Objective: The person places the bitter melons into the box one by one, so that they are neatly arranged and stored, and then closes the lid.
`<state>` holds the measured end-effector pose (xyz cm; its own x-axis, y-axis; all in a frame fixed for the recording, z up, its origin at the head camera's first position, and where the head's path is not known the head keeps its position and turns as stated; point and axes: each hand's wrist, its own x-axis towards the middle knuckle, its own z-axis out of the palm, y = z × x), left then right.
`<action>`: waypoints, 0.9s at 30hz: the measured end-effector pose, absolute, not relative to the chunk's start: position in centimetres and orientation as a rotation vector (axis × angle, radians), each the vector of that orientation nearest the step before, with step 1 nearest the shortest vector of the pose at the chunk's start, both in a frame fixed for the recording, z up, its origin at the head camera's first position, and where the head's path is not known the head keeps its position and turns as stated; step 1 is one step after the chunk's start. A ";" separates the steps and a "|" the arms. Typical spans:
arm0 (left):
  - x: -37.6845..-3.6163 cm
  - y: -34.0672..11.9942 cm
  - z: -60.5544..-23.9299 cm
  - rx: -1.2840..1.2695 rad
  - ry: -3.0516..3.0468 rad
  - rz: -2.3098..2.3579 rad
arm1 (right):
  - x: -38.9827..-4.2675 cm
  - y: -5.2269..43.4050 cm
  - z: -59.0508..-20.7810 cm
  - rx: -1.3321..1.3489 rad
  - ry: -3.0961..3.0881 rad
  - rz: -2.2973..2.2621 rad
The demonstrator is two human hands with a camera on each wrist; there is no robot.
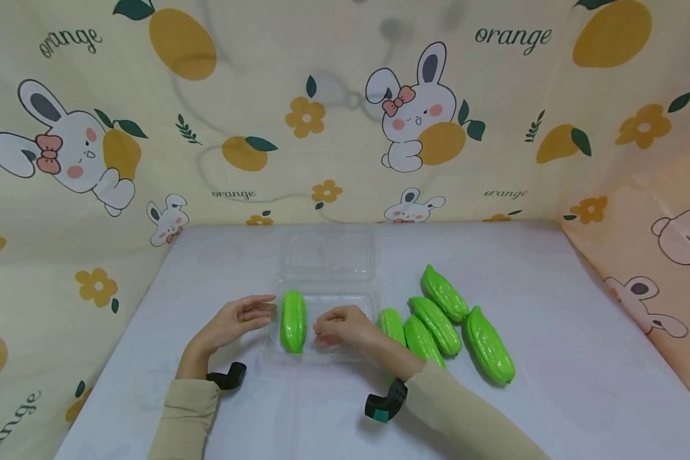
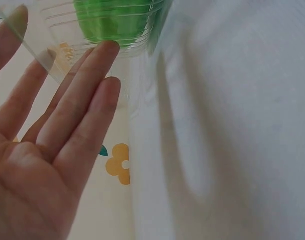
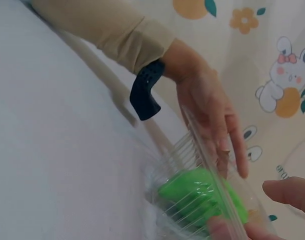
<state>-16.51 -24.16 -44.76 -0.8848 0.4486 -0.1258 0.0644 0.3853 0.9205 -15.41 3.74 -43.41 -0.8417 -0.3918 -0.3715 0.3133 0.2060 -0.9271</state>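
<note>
Rabbit-print fabric backs a counter; left hand and right hand, fingers relaxed, both empty, flank a glossy green gourd in the clear container's left side, likely light, firm, slippery, best gripped mid-body.

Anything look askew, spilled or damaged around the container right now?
Nothing stands out: the clear container lies open, one green vegetable rests inside, and the other vegetables lie on the table to its right, no damage visible.

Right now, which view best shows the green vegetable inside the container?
The head view: the green vegetable shows whole. Left wrist cuts it off at the top edge; right wrist shows it through the container wall.
</note>
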 end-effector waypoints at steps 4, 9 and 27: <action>-16.4 -24.1 -44.9 0.442 2.287 1.504 | -14.9 4.5 -43.0 -0.103 1.947 -1.690; -16.4 -24.1 -44.8 0.460 2.294 1.504 | -14.5 5.2 -42.5 -0.110 1.948 -1.703; -16.4 -24.2 -44.7 0.472 2.300 1.501 | -13.2 9.1 -41.3 -0.240 1.917 -1.687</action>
